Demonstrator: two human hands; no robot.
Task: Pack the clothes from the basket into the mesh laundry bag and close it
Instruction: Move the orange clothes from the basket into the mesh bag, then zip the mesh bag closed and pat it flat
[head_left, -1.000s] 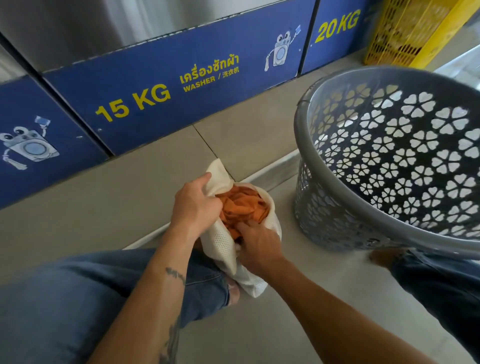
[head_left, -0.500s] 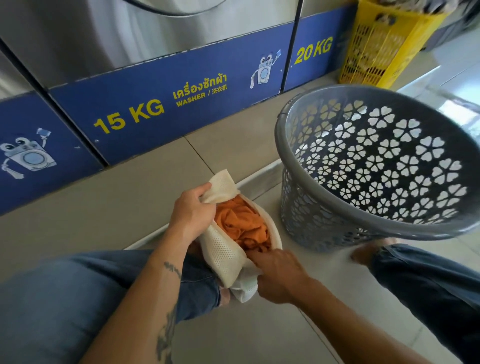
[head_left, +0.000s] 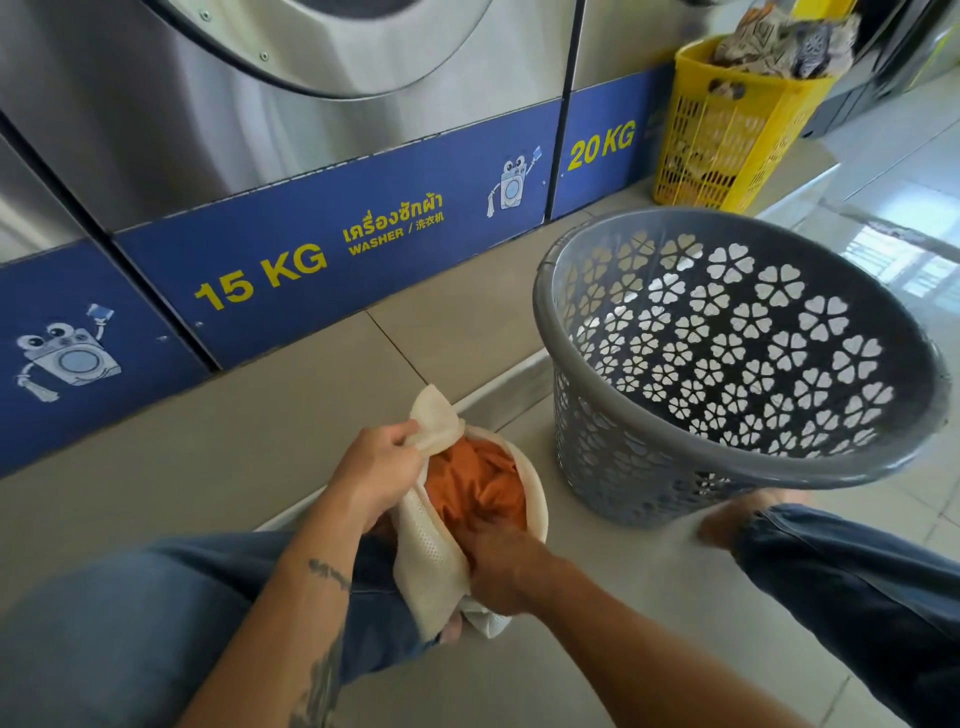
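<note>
Cream mesh makes up the laundry bag (head_left: 428, 566), which is held low at the centre of the view, between two legs in blue jeans and close against the left leg (head_left: 130, 623). Its mouth is open and is filled with orange clothes (head_left: 475, 483).

The far left edge of the mouth, where a flap of mesh stands up, is gripped by the left hand (head_left: 376, 475), whose fingers are curled tightly round the fabric. The near edge is taken by the right hand (head_left: 501, 564). Its fingers are curled in at the rim and appear to pinch the mesh, though the fingertips are hidden among the cloth.

A grey plastic basket (head_left: 587, 431), pierced with flower-shaped holes, stands on the tiled floor (head_left: 597, 675) to the right of the bag and a little farther off, near it but apart. A bare foot (head_left: 737, 519) is seen at the basket's near base, ahead of the right leg (head_left: 857, 582).

Beyond a low beige ledge (head_left: 234, 441), steel washers (head_left: 208, 114) are lined up, with a blue strip (head_left: 363, 291) marked 15 KG and 20 KG. At the far right a yellow basket (head_left: 727, 150) is heaped with patterned laundry.
</note>
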